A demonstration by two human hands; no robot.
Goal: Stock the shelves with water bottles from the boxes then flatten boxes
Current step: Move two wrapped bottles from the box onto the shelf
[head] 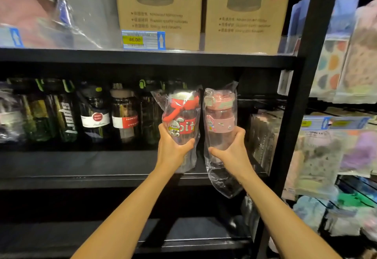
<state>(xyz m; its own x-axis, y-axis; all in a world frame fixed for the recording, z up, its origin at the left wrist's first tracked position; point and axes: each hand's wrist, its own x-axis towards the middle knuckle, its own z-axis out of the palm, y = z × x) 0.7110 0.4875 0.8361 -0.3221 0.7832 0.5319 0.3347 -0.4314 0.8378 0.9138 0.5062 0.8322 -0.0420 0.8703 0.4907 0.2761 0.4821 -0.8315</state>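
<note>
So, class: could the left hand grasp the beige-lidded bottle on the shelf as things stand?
Probably not yet: the left hand has its fingers round the bagged red bottle. The way to the beige-lidded bottle looks free.

Black metal shelving (142,57), brown product cartons (161,14) on top, dim lighting

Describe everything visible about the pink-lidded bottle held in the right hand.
The pink bottle has a clear body, a pink lid with a pale clasp, and a pink band with cartoon stickers. It is upright inside a loose clear plastic bag whose empty end hangs below. The right hand grips its lower body, holding it before the black shelf, beside the red bottle.
</note>
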